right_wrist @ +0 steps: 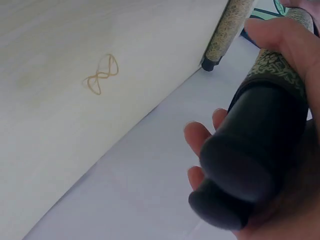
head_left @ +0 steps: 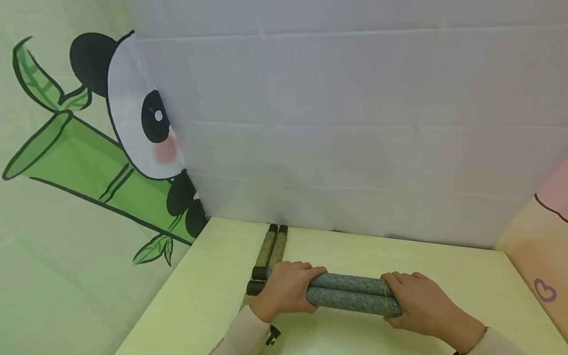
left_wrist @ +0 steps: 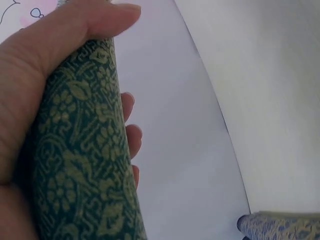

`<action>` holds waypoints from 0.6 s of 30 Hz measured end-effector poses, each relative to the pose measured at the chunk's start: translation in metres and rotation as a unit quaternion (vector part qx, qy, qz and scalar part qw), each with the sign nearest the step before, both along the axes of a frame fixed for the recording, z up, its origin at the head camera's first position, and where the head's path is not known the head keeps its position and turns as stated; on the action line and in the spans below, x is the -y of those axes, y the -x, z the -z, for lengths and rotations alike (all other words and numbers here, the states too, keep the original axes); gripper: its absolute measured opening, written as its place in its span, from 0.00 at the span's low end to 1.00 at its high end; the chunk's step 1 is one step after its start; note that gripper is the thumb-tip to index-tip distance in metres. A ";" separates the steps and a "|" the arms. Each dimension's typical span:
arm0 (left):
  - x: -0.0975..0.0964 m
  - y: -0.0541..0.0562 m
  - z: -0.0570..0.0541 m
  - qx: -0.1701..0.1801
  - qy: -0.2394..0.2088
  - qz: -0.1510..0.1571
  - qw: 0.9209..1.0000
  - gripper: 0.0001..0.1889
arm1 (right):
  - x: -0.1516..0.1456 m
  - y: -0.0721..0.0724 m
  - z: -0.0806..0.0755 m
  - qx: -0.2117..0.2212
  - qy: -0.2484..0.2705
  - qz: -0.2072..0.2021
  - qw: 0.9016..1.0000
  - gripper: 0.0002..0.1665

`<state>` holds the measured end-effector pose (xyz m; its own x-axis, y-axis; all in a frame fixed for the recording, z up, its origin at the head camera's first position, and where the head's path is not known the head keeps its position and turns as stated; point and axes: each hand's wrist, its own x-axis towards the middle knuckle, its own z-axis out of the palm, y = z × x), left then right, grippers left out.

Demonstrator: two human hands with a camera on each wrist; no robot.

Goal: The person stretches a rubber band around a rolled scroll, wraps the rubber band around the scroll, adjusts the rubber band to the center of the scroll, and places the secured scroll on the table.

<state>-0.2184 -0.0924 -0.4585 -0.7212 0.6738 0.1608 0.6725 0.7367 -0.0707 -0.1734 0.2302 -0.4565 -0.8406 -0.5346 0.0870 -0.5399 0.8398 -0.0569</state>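
Two scrolls in green patterned cloth [head_left: 350, 298], with black end knobs [right_wrist: 240, 145], are held side by side above the table. My left hand [head_left: 288, 288] grips them near their left end, its thumb and fingers curled round them. My right hand [head_left: 419, 303] holds the right end. A thin yellowish band [head_left: 386, 298] crosses both scrolls beside the right fingers. In the left wrist view, the green cloth [left_wrist: 85, 150] shows a pale floral pattern under the left hand [left_wrist: 30, 75]. Two yellowish patterned scrolls [head_left: 266, 249] lie side by side on the table behind the left hand, partly hidden.
A twisted rubber band [right_wrist: 102, 75] lies on the pale table [head_left: 443, 261], seen in the right wrist view. A white sheet [head_left: 337, 123] stands along the table's back edge. A panda-and-bamboo picture [head_left: 128, 113] covers the left wall.
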 end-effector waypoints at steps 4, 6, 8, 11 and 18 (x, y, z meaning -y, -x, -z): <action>-0.006 -0.001 0.002 -0.004 0.007 -0.001 1.000 0.44 | 0.004 0.002 0.001 0.003 0.013 -0.004 1.000 0.43; -0.009 -0.002 0.003 -0.011 0.004 0.002 1.000 0.44 | 0.009 0.003 0.002 0.000 0.015 -0.015 1.000 0.43; -0.013 -0.003 0.003 -0.018 0.003 0.006 1.000 0.44 | 0.014 0.004 0.002 -0.002 0.013 -0.027 1.000 0.44; -0.016 -0.004 0.003 -0.017 0.005 0.007 1.000 0.44 | 0.022 0.005 0.003 0.002 0.006 -0.041 0.999 0.46; -0.009 -0.003 0.007 -0.008 0.004 0.011 1.000 0.43 | 0.022 0.004 0.006 -0.026 -0.003 -0.039 0.999 0.56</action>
